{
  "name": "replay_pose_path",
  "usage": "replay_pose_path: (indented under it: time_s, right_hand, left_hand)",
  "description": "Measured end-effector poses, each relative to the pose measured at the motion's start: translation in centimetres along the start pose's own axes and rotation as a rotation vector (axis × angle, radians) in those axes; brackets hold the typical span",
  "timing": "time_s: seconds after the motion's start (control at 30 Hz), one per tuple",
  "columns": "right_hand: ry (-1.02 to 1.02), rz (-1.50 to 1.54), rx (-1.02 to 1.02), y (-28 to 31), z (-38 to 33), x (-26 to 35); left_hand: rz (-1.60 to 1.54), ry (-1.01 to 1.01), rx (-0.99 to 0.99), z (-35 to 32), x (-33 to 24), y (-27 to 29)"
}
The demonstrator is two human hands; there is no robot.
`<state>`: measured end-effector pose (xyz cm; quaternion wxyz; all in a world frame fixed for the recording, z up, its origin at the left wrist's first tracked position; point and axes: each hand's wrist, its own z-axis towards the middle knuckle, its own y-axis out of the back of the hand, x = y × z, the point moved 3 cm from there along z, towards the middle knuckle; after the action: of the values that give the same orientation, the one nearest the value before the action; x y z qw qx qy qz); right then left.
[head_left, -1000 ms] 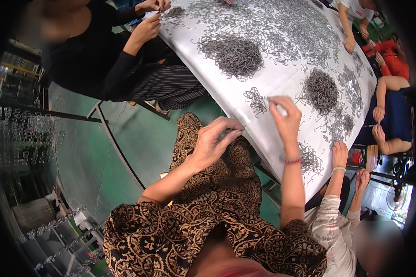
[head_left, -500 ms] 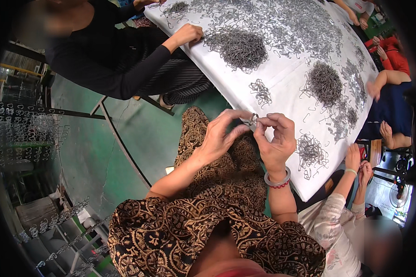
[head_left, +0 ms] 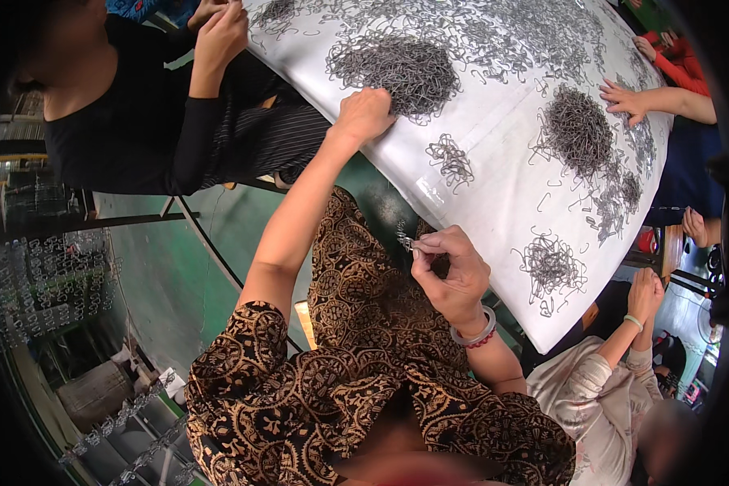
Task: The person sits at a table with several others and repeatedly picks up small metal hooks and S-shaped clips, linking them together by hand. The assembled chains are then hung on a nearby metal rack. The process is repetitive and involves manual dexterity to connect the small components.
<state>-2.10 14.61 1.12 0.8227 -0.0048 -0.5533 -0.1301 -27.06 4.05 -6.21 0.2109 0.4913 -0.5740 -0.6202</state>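
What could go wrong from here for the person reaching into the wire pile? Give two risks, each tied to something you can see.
1. The left hand rests on the edge of a tangled pile of wire hooks; pulling some may drag a clump off the table edge.
2. The right hand pinches a small hook piece over the lap, off the table; if it slips, it would likely fall to the green floor.

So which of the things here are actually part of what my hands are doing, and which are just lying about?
In use:
- left hand on the big heap of wire hooks
- right hand pinching a small bunch of hooks
- white table

Lying about:
- smaller hook pile near the table edge
- round hook heap
- hanging hook chains
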Motion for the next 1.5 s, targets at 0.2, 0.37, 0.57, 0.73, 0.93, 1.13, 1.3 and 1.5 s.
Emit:
replay_pose_path:
  time_s: [0.2, 0.37, 0.57, 0.73, 0.93, 1.13, 1.3, 1.5]
  right_hand:
    - [0.038, -0.002, -0.008, 0.9, 0.3, -0.2]
    - [0.082, -0.036, -0.016, 1.0, -0.2, 1.6]
    - [0.133, -0.096, -0.076, 1.2, -1.4, 3.1]
    - [0.292, 0.008, -0.141, 2.1, -4.1, 2.4]
    - [0.455, -0.081, -0.212, 2.4, -5.3, 3.1]
    - [0.301, -0.101, -0.160, 1.9, -4.9, 3.7]
    - [0.180, -0.010, -0.149, 1.1, -3.8, 3.8]
    - [0.229, 0.031, -0.120, 1.2, -3.4, 3.3]
  left_hand:
    - [-0.308, -0.067, -0.139, -0.2, 0.8, 2.0]
    - [-0.793, 0.043, -0.209, -0.9, -0.6, 2.8]
    - [-1.006, -0.118, -0.050, -4.2, -4.0, 3.1]
    - [-0.836, -0.224, 0.084, -6.2, -7.7, -0.2]
    - [-0.458, -0.398, 0.552, -5.1, -12.6, -5.6]
    - [-0.625, -0.497, 0.137, -2.8, -18.0, -7.0]
    - [-0.554, -0.395, -0.075, -4.8, -14.7, -3.0]
    - [-0.218, 0.020, -0.396, -4.6, -1.4, 1.5]
